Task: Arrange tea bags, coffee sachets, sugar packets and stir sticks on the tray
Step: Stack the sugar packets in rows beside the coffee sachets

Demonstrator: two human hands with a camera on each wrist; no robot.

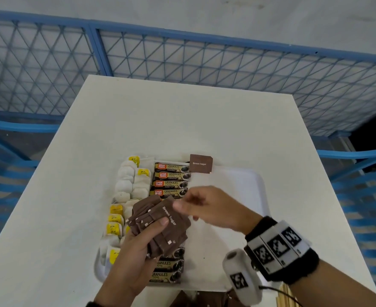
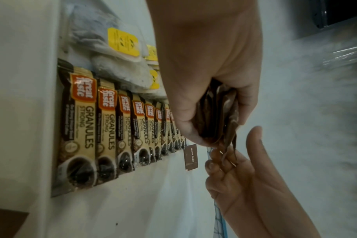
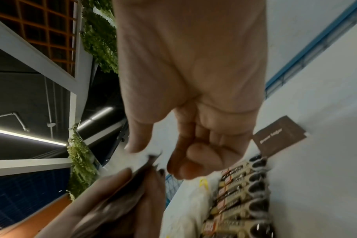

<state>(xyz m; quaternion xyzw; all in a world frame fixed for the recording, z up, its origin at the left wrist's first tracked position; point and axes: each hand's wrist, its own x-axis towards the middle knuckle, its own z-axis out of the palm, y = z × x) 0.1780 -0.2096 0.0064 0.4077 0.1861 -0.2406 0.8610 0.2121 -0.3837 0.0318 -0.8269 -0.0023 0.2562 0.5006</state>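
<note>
A white tray [image 1: 238, 180] lies on the table. Tea bags [image 1: 127, 185] fill its left column and coffee sachets [image 1: 171, 176] the column beside them. One brown sugar packet [image 1: 201, 163] lies alone at the tray's far edge, right of the sachets; it also shows in the wrist views [image 2: 190, 158] [image 3: 279, 136]. My left hand [image 1: 151, 231] grips a fanned stack of brown sugar packets [image 1: 160, 224] above the sachets. My right hand [image 1: 182, 206] pinches the far edge of the top packet, fingers curled under it and thumb over it.
More brown packets [image 1: 189, 300] and wooden stir sticks [image 1: 286, 295] lie at the table's near edge, partly hidden by my right wrist. The tray's right half is bare. Beyond the white table [image 1: 182, 120] stands a blue mesh fence [image 1: 182, 58].
</note>
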